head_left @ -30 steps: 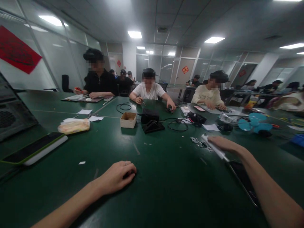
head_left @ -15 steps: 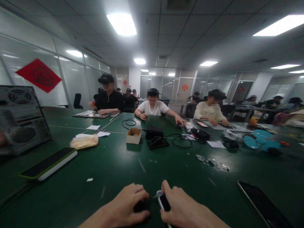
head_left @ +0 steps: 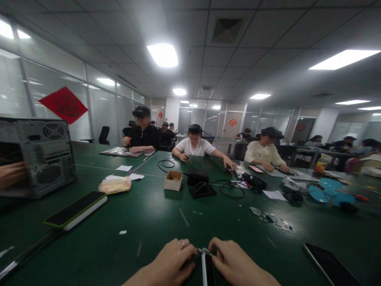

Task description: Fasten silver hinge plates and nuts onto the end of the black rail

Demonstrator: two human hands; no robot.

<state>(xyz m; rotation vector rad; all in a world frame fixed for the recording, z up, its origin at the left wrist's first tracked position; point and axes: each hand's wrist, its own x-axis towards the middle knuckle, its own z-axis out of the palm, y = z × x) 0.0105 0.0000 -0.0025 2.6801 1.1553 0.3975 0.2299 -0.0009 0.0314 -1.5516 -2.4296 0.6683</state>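
Note:
Both my hands meet at the bottom edge of the view on the green table [head_left: 166, 222]. My left hand [head_left: 171, 267] is curled over a small dark object that I cannot make out. My right hand [head_left: 235, 265] has its fingers closed on a slim white-and-black tool [head_left: 205, 264] that lies between the two hands, with a small metal tip at its far end. A ring shows on my left hand.
A phone [head_left: 330, 265] lies at the right, a green-edged tablet [head_left: 76, 209] at the left. A computer case [head_left: 37, 157] stands far left with another person's hand [head_left: 10, 174] at it. Small metal parts [head_left: 269, 217], a cardboard box [head_left: 173, 180], cables and blue fan blades [head_left: 327, 190] lie beyond. Several people sit opposite.
My right hand came in from the metal parts at the right with the white tool and joined my left hand. The view has tilted upward.

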